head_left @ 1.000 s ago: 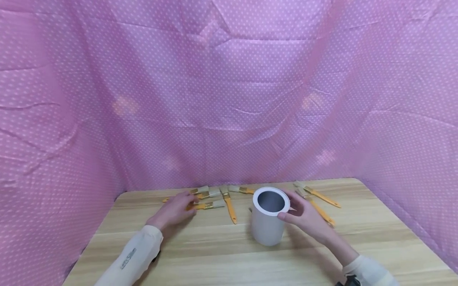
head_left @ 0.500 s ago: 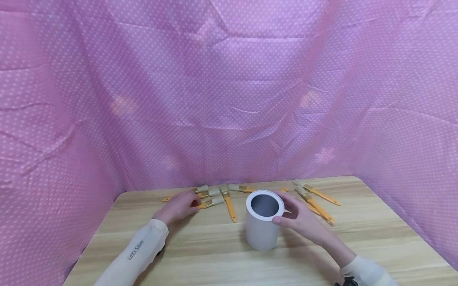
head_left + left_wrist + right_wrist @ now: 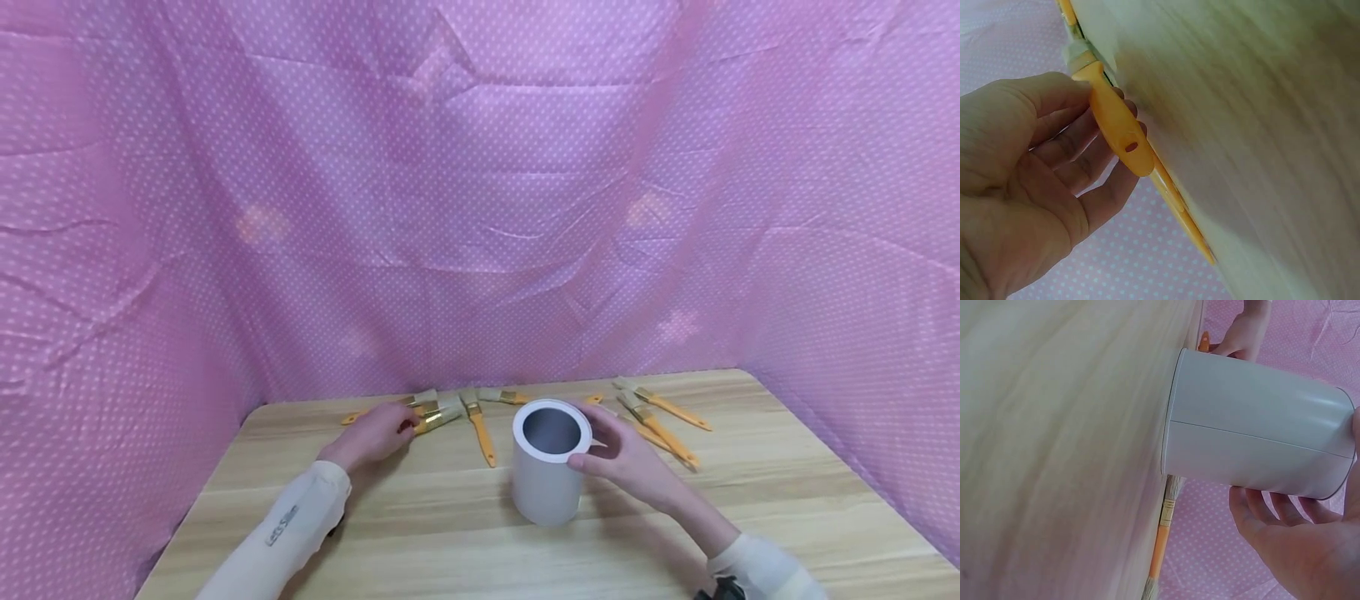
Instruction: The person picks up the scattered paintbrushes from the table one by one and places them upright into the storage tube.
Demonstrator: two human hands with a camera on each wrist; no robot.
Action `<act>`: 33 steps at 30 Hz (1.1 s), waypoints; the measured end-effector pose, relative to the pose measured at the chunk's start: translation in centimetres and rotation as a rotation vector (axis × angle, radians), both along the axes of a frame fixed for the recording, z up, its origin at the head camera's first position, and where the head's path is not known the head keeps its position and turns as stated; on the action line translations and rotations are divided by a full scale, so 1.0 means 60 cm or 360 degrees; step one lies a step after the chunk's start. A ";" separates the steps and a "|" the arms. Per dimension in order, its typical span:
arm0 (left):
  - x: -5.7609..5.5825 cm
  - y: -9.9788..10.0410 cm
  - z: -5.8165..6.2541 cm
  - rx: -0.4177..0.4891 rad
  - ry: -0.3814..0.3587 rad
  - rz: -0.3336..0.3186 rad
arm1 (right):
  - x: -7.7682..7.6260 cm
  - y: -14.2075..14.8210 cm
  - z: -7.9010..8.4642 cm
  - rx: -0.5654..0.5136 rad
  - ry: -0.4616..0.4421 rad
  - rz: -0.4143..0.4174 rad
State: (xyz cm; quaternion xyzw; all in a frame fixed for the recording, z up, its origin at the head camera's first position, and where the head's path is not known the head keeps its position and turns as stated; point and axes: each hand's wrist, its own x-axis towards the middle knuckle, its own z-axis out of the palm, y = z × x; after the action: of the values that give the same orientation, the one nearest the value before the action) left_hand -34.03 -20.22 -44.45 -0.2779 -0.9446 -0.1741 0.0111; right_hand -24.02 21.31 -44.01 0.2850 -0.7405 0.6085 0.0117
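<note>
My left hand (image 3: 375, 433) pinches a paintbrush (image 3: 1116, 122) by its orange handle, thumb on one side and fingers behind. In the head view this brush's pale bristles overlap another brush, while the hand covers most of its handle. A white cylindrical can (image 3: 546, 492), with a wide rim and a dark grey hollow inside, stands upright right of centre on the table. Around its right side near the top curls my right hand (image 3: 633, 467), thumb at the front of the rim. The right wrist view shows several of those fingers along the can's wall (image 3: 1254, 419).
More orange-handled paintbrushes lie on the wooden table (image 3: 420, 533): one upright-pointing brush (image 3: 482, 429) left of the can, one brush (image 3: 513, 397) behind it, and several to the right, including a brush (image 3: 671, 408). A pink dotted cloth (image 3: 480, 208) encloses the back and sides.
The left hand has closed on the brush handle, and the brush's bristles have shifted back and leftward. The right hand has brought the can slightly left and nearer.
</note>
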 end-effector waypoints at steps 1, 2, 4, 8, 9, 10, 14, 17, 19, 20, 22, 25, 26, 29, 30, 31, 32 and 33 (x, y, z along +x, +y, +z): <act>0.000 -0.001 0.000 0.0020 -0.0005 0.0008 | 0.000 0.000 0.000 0.0000 0.0000 0.0002; 0.000 -0.002 -0.001 0.0033 -0.0002 0.0015 | 0.000 0.001 0.000 0.0001 -0.0001 -0.0001; 0.000 -0.005 0.000 0.0095 -0.0023 0.0022 | -0.001 0.000 0.000 -0.0001 -0.0002 0.0001; 0.004 -0.013 0.002 0.0231 -0.0109 -0.0006 | -0.003 -0.001 0.000 -0.0003 -0.0005 -0.0006; 0.006 -0.014 0.004 0.0273 -0.0146 -0.0015 | -0.004 -0.002 0.000 -0.0004 -0.0009 -0.0005; 0.009 -0.014 0.006 0.0312 -0.0185 -0.0023 | -0.004 -0.002 0.000 -0.0003 -0.0013 -0.0006; 0.021 -0.007 0.015 0.0425 -0.0306 -0.0021 | -0.003 -0.001 -0.001 0.0002 -0.0011 -0.0010; 0.028 0.007 0.025 0.0503 -0.0295 -0.0063 | -0.005 -0.002 -0.003 0.0005 0.0002 -0.0007; 0.034 0.020 0.035 0.0559 -0.0270 -0.0107 | -0.005 -0.003 -0.004 0.0006 -0.0001 -0.0004; 0.037 0.026 0.041 0.0593 -0.0269 -0.0134 | -0.005 -0.004 -0.005 0.0007 -0.0004 -0.0001; 0.045 0.039 0.052 0.0656 -0.0269 -0.0182 | -0.005 -0.004 -0.005 0.0009 -0.0017 -0.0001; 0.058 0.058 0.071 0.0738 -0.0243 -0.0215 | -0.003 -0.005 -0.005 0.0017 -0.0024 -0.0010; 0.063 0.065 0.077 0.0760 -0.0222 -0.0221 | -0.003 -0.005 -0.005 0.0019 -0.0027 -0.0012; 0.076 0.087 0.094 0.0841 -0.0166 -0.0230 | -0.001 -0.005 -0.003 0.0024 -0.0016 -0.0020; 0.081 0.094 0.098 0.0874 -0.0162 -0.0230 | -0.001 -0.005 -0.002 0.0022 -0.0014 -0.0020; 0.085 0.100 0.103 0.0905 -0.0166 -0.0237 | 0.001 -0.006 -0.003 0.0013 -0.0015 -0.0023; 0.090 0.106 0.107 0.0944 -0.0178 -0.0244 | 0.002 -0.007 -0.004 0.0005 -0.0016 -0.0026; 0.095 0.112 0.111 0.0990 -0.0200 -0.0257 | 0.002 -0.009 -0.005 -0.0002 -0.0017 -0.0027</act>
State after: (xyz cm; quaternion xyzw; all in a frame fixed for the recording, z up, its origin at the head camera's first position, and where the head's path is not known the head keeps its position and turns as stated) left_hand -28.35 -13.52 -37.76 -0.3240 -0.8199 -0.4714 0.0234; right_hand -23.88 20.79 -44.31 0.2754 -0.7425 0.6104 0.0130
